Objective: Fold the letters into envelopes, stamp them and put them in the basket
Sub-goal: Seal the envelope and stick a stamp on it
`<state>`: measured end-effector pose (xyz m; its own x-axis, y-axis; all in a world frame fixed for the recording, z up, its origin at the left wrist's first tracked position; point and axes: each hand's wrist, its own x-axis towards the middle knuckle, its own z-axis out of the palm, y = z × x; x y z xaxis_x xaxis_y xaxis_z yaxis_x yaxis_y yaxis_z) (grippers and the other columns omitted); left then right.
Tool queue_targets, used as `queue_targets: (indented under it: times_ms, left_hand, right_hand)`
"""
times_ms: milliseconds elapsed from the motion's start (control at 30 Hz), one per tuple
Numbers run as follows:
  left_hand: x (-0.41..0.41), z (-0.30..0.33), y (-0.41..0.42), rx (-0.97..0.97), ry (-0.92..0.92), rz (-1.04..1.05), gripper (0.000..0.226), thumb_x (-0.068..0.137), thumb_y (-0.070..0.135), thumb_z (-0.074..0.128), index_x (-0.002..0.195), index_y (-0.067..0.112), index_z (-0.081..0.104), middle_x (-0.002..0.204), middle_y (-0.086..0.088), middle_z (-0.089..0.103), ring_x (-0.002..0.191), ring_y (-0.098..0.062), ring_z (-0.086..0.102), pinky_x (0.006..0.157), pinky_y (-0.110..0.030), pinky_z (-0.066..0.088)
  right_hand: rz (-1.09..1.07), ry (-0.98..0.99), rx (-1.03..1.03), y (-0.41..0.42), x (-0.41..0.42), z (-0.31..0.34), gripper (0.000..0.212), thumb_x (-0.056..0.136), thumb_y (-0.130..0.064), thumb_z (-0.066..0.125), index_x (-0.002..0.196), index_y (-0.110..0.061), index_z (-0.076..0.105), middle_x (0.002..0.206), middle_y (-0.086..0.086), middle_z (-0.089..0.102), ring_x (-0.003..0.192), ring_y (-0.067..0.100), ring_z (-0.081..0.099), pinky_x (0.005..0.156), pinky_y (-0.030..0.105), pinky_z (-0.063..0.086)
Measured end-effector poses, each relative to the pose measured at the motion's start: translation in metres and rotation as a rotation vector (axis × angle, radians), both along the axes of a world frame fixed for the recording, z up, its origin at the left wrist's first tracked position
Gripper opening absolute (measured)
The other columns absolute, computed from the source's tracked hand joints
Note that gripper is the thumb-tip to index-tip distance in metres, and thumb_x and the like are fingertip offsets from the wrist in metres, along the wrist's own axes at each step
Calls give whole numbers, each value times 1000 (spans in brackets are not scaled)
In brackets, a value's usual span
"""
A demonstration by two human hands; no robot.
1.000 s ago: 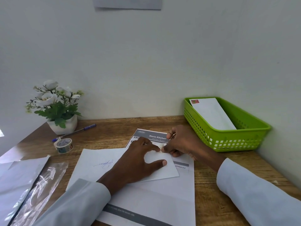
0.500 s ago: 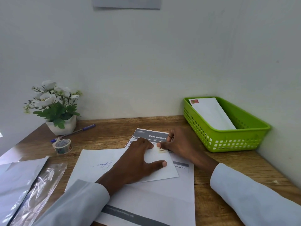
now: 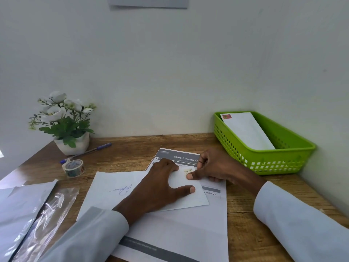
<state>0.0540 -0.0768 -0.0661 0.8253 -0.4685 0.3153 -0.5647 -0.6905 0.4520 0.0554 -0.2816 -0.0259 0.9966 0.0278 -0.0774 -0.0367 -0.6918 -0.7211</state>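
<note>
A white envelope (image 3: 113, 186) with a blue signature lies flat on printed letters (image 3: 181, 224) on the wooden desk. My left hand (image 3: 160, 188) rests spread on the envelope's right half and pins it down. A small yellowish stamp (image 3: 188, 170) sits at the envelope's top right corner. My right hand (image 3: 213, 166) lies next to it, thumb tip touching the stamp's lower edge, fingers curled. A green basket (image 3: 294, 154) at the right back corner holds one stamped envelope (image 3: 247, 129).
At the back left stands a potted white flower (image 3: 64, 121), with a blue pen (image 3: 86, 152) and a tape roll (image 3: 73, 167) beside it. Clear plastic sleeves and paper (image 3: 28, 214) lie at the left edge. Walls close the desk at the back and right.
My right hand has shifted from pinching at the envelope's corner to laying its thumb by the stamp, which now shows on the envelope. My left hand has stayed put.
</note>
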Motion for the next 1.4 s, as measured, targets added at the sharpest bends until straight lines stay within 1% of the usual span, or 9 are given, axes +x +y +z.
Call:
queue_targets:
  times_ms: [200, 333, 600, 900, 1000, 1100, 1267, 1333, 1400]
  left_hand:
    - [1, -1, 0, 0, 6, -1, 78, 71, 72, 64, 131, 24, 52, 130, 14, 45, 122, -2, 38, 93, -11, 24]
    - [1, 0, 0, 8, 14, 3, 79, 71, 73, 63, 132, 24, 51, 131, 14, 45, 122, -3, 38, 94, -13, 25]
    - [3, -2, 0, 14, -24, 92, 80, 67, 78, 62, 128, 27, 54, 133, 11, 46, 125, -7, 33, 97, -17, 25]
    - [4, 1, 2, 170, -95, 174, 90, 54, 95, 37, 120, 36, 55, 130, 17, 49, 117, -13, 42, 89, -30, 34]
    - [11, 10, 7, 136, 4, 152, 62, 68, 79, 55, 112, 36, 61, 120, 19, 52, 112, -11, 45, 90, -29, 38]
    - [19, 27, 15, 61, 111, 92, 8, 83, 35, 71, 85, 34, 64, 90, 20, 58, 90, -8, 54, 69, -14, 38]
    - [23, 62, 23, -9, 150, 72, 24, 87, 20, 69, 66, 30, 62, 66, 20, 60, 63, 3, 52, 55, -5, 36]
    - [22, 82, 25, -75, 143, 79, 29, 86, 18, 71, 59, 24, 63, 56, 18, 58, 53, 2, 48, 52, -9, 36]
    - [18, 107, 30, -163, 127, 107, 19, 86, 17, 72, 67, 17, 72, 62, 8, 65, 54, -4, 52, 55, -19, 42]
  right_hand:
    - [-74, -97, -55, 6, 5, -7, 46, 57, -52, 90, 64, -18, 59, 42, -6, 55, 40, 12, 45, 50, 27, 36]
    - [-116, -153, -94, 9, 8, -11, 47, 61, -54, 87, 66, -16, 59, 61, 6, 66, 52, 17, 51, 57, 32, 37]
    - [-49, -132, -10, -1, 5, -9, 31, 71, -34, 87, 74, -12, 65, 52, -2, 62, 43, 12, 52, 43, 23, 42]
    - [43, -44, -95, -1, -1, 0, 58, 48, -54, 92, 85, -18, 66, 62, -12, 60, 50, 4, 51, 41, 19, 38]
    - [37, -41, -89, -2, -3, -2, 64, 42, -60, 91, 86, -20, 66, 66, -12, 61, 52, 2, 51, 41, 18, 38]
    - [4, -69, -57, -1, -7, -2, 58, 46, -54, 92, 85, -19, 67, 66, -13, 59, 56, 4, 50, 49, 22, 37]
    - [1, -57, 203, 2, -21, 5, 32, 65, -42, 89, 71, -19, 68, 56, -12, 59, 49, 2, 46, 45, 18, 34]
    - [2, -9, 334, 3, -29, 16, 28, 71, -41, 85, 77, -19, 69, 63, -7, 62, 50, 3, 47, 44, 16, 33]
    - [27, 8, 501, 4, -36, 31, 27, 75, -35, 84, 86, -13, 73, 73, -2, 71, 57, 6, 56, 49, 17, 40]
